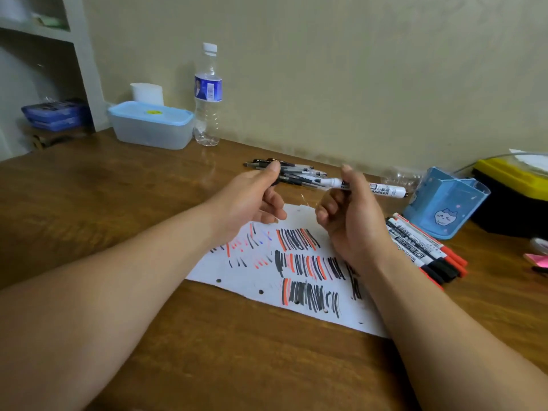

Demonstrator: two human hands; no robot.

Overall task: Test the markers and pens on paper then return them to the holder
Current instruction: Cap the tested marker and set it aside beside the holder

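Here we see both hands raised over the far edge of the paper (258, 280), a white sheet covered with rows of black and red strokes and a few blue ones. The right hand (353, 215) is above the sheet's far right corner. Its fingers are curled round a white marker (385, 189), which lies level, its bare tip pointing left and its printed barrel sticking out to the right. The left hand (255, 200) is above the sheet's far left part, apart from the right hand, with thumb and forefinger pinched on a small dark piece (275, 181). Whether that is the marker's cap we cannot tell, since the spot is blurred.

Beyond the paper, behind the two hands, a loose pile of pens (302, 172) lies on the wooden table (118, 188). Just beside the sheet's right edge a bunch of markers (427, 250) lies side by side, with red and black caps towards us. Past them, further right of the paper, stands the blue holder (444, 203) with a small cartoon face on its side. A yellow and black box (513, 191) sits right of that.

Well beyond the paper to the left, against the wall, stand a clear water bottle (207, 93) and a plastic tub (151, 126) with a pale blue lid.
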